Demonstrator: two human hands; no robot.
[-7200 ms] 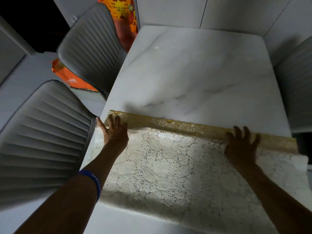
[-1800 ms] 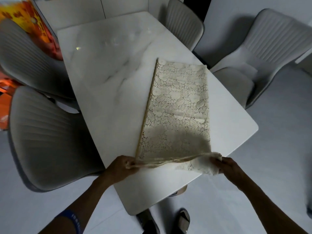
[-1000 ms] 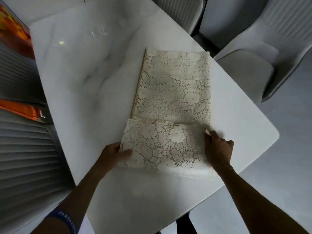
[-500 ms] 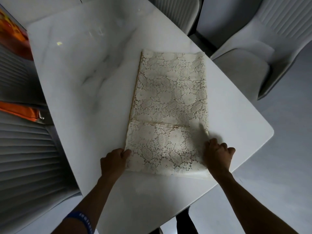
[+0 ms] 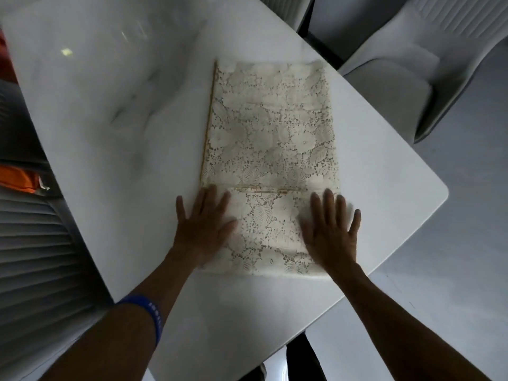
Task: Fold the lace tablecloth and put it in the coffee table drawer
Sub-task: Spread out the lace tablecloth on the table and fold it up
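The cream lace tablecloth [image 5: 272, 138] lies folded into a long strip on the white marble table [image 5: 110, 127]. Its near end is folded over itself, with the fold's edge running across just beyond my fingertips. My left hand [image 5: 203, 229] presses flat on the left side of that folded flap, fingers spread. On the flap's right side my right hand [image 5: 330, 232] lies flat too, fingers spread. Neither hand grips the cloth. No coffee table or drawer is in view.
Grey ribbed chairs stand at the left [image 5: 35, 243] and at the upper right [image 5: 406, 72]. An orange object [image 5: 19, 178] shows at the left edge. The table's rounded corner [image 5: 439, 188] is to the right, with grey floor [image 5: 453, 270] beyond.
My hands have let go of the flap's near corners and moved up onto it, flattened with fingers spread. The near end was folded over the strip about a second ago.
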